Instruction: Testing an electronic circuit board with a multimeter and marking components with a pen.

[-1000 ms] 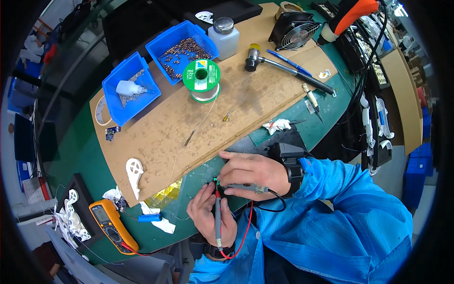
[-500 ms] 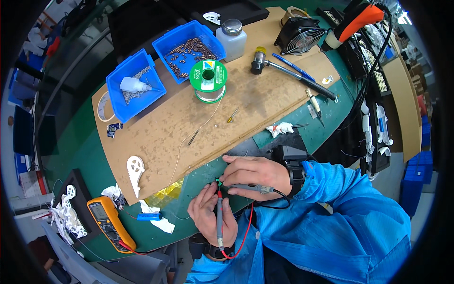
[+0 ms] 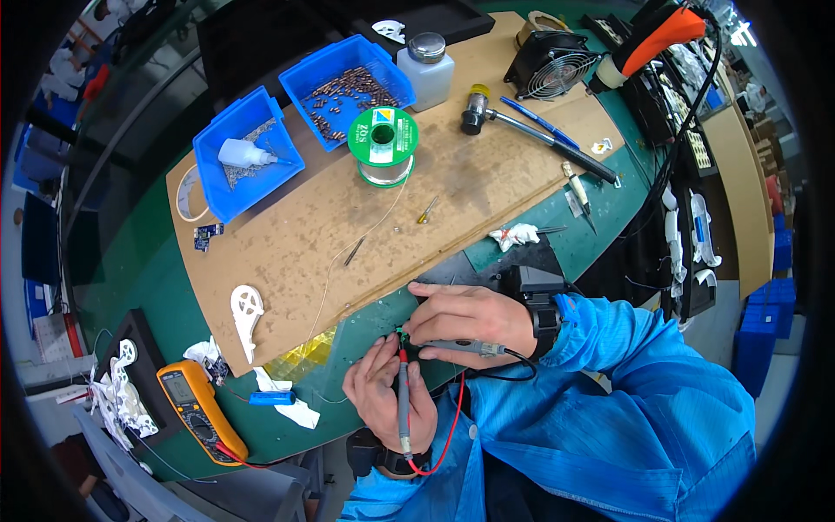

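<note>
My left hand (image 3: 381, 393) is closed around a multimeter probe (image 3: 404, 402) with a red and grey body, its tip pointing away from me. In my right hand (image 3: 470, 320) lies a second probe (image 3: 465, 346), grey with a black lead, held level under the fingers. Both probe tips come together at a small green part (image 3: 401, 331) between my fingertips; its details are too small to make out. A red lead (image 3: 451, 431) loops back from the left probe. To the left, the yellow multimeter (image 3: 202, 411) rests at a tilt on the green mat.
Brown cardboard (image 3: 287, 252) carries a solder spool (image 3: 383, 148), blue bins (image 3: 248, 157), a white bottle (image 3: 426, 74) and a hammer (image 3: 539, 135). Near the multimeter lie a blue cylindrical cell (image 3: 272, 398) and a white plastic part (image 3: 246, 315). A black fan (image 3: 552, 65) stands far right.
Almost nothing differs. Both hands keep their hold on the probes at the green part, and the whole view has shifted very slightly.
</note>
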Demonstrator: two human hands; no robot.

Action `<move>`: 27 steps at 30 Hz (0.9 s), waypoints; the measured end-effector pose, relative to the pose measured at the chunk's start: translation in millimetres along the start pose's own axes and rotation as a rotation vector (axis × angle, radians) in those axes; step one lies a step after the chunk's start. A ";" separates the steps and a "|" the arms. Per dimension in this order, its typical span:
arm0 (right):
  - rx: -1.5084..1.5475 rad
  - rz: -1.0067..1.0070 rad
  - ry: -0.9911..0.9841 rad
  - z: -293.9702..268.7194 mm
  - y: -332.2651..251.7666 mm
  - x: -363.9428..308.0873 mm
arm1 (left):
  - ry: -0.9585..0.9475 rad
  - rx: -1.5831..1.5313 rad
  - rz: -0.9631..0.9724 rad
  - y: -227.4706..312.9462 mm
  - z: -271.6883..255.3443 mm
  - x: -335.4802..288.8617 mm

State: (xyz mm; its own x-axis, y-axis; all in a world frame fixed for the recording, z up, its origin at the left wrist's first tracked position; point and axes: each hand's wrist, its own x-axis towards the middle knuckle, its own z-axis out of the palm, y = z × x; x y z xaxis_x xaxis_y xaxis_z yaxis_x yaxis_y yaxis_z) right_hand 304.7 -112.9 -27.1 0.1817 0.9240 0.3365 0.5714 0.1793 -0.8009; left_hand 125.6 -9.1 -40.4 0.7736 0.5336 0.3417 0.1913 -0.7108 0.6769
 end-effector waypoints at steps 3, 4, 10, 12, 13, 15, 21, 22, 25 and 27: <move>0.002 -0.006 0.008 0.7 1.6 -0.8 | 0.008 0.001 0.005 -0.5 1.8 -0.7; 0.006 -0.012 0.013 0.7 1.9 -0.8 | 0.015 0.002 0.007 -0.7 2.4 -1.1; 0.019 -0.017 0.027 0.2 2.6 -3.1 | 0.019 -0.010 0.004 -0.7 4.1 -2.2; 0.019 -0.019 0.027 0.6 3.0 -3.5 | 0.010 -0.003 0.001 0.2 3.5 -2.1; 0.014 -0.022 0.026 0.8 3.3 -3.6 | 0.003 0.005 -0.004 0.6 3.3 -1.7; 0.009 -0.026 0.027 1.0 3.4 -3.7 | 0.004 0.003 -0.005 1.5 3.1 -0.8; -0.006 -0.024 0.028 2.7 2.7 -0.6 | 0.012 -0.010 -0.004 -3.0 2.0 0.2; -0.001 -0.022 0.027 3.3 2.5 0.3 | 0.011 -0.014 -0.006 -3.8 1.3 0.5; 0.014 -0.034 0.016 5.1 3.5 2.6 | 0.010 0.019 -0.006 -3.6 -2.3 0.9; 0.039 -0.063 0.011 2.4 3.0 3.6 | 0.009 0.039 -0.014 0.4 -1.9 0.5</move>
State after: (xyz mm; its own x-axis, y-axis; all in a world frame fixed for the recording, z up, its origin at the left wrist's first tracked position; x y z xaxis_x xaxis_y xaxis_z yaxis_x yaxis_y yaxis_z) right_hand 305.1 -108.2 -29.6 0.1552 0.9069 0.3916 0.5504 0.2498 -0.7966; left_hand 124.9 -8.2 -38.8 0.7651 0.5479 0.3384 0.2255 -0.7202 0.6561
